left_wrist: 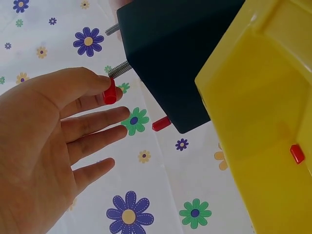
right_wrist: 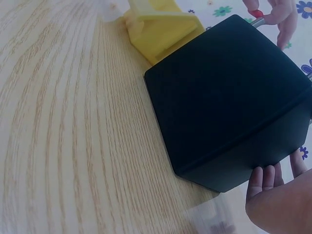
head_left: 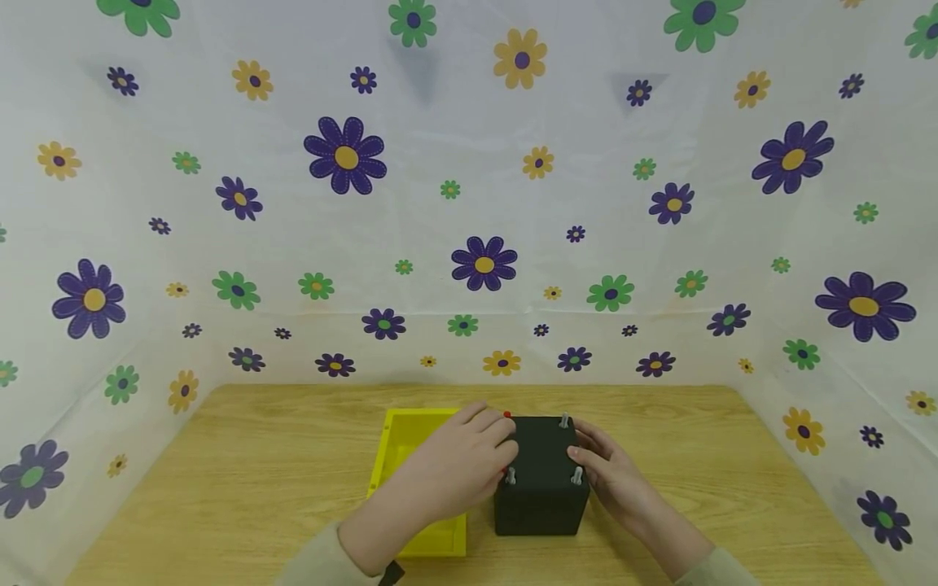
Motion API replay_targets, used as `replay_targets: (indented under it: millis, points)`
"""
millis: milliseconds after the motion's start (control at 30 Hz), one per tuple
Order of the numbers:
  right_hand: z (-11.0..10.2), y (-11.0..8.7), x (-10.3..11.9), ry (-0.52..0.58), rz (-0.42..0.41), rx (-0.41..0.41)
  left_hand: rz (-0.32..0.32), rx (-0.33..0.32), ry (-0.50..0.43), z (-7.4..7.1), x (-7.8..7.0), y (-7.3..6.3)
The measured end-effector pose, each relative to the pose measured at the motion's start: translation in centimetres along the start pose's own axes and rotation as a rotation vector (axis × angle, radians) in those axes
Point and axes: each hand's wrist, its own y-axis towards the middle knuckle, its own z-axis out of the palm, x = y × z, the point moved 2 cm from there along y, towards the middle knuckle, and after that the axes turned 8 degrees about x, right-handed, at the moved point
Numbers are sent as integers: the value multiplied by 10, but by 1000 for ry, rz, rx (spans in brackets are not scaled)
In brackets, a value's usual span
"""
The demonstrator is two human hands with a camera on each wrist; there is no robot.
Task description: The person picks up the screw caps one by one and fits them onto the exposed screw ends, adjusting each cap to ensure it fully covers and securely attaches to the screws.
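A black box (head_left: 542, 456) stands on the table with threaded metal bolts (head_left: 577, 475) sticking up from its top. With thumb and index finger my left hand (head_left: 469, 456) pinches a small red cap (left_wrist: 110, 92) right at the end of one bolt (left_wrist: 120, 69); its other fingers are spread. Another red cap (left_wrist: 162, 123) sits at a different corner of the box. My right hand (head_left: 611, 480) holds the box's right side, thumb at the top edge and fingers (right_wrist: 268, 176) against the side wall.
Left of the box is a yellow bin (head_left: 447, 547), partly behind my left forearm. A loose red cap (left_wrist: 297, 153) lies inside it. A small dark object (head_left: 392, 574) shows by the left sleeve. Behind the wooden table (head_left: 256, 464) hangs a flowered white sheet (head_left: 410, 342).
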Motion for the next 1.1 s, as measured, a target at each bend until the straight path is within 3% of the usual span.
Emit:
replay_targets:
  millis: [1100]
  points:
    - [0, 0, 0, -7, 15, -6, 20, -14, -4, -1, -4, 4]
